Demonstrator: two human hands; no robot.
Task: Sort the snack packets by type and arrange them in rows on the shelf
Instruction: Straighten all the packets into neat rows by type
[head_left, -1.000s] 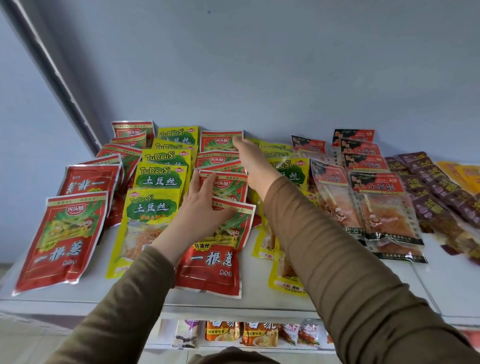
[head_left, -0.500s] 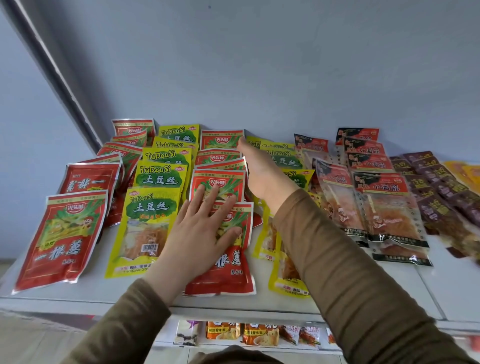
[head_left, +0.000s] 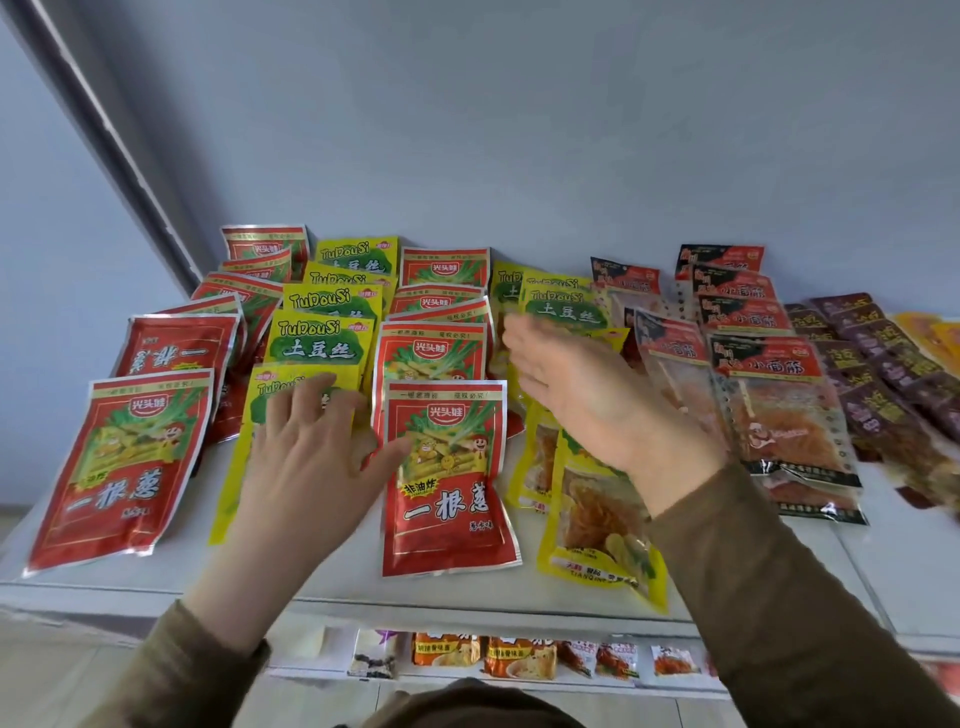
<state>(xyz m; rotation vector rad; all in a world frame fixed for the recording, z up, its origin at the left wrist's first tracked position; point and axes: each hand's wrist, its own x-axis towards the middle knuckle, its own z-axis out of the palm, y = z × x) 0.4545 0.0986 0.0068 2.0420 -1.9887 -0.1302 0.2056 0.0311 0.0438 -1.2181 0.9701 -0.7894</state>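
Note:
Snack packets lie in rows on the white shelf (head_left: 467, 592). A red packet (head_left: 447, 483) is the front one of the middle red row. My left hand (head_left: 317, 447) rests flat, fingers spread, on the front yellow packet (head_left: 244, 457), its thumb touching the red packet's left edge. My right hand (head_left: 597, 400) hovers open and blurred above the second yellow row (head_left: 587, 499), holding nothing. Another red row (head_left: 124, 462) runs along the far left.
Clear packets with black and red tops (head_left: 779, 410) and dark maroon packets (head_left: 893, 384) fill the right side. Orange packets (head_left: 930, 332) sit at the far right. A lower shelf (head_left: 519, 657) holds more snacks. The blue wall stands behind.
My left hand slid left off the front red packet onto the yellow one. My right hand pulled back from the rear packets and moved right, lifted above the yellow row.

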